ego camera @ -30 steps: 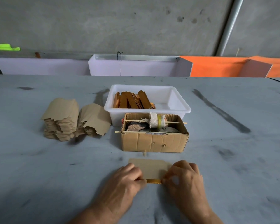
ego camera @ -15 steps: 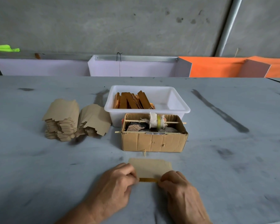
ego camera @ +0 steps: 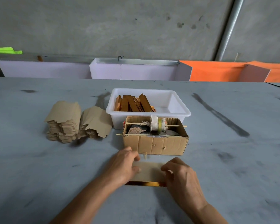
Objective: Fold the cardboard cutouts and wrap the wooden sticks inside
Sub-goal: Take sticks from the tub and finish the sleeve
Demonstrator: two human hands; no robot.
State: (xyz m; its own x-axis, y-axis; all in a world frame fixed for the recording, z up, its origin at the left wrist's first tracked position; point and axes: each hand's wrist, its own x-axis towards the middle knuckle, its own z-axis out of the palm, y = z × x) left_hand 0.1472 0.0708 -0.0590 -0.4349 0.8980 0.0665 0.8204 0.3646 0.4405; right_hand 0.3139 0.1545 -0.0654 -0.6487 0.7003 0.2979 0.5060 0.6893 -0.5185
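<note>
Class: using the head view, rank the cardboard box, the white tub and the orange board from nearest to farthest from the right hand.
Measured from the right hand:
1. Cardboard box, just beyond the hands.
2. White tub, directly behind the box.
3. Orange board, at the table's far edge, right.

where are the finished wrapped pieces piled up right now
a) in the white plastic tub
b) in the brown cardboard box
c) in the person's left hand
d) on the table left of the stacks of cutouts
a: the brown wrapped pieces lean together inside the white plastic tub, behind the cardboard box, which holds thin sticks and a roll of cloth instead.
</note>
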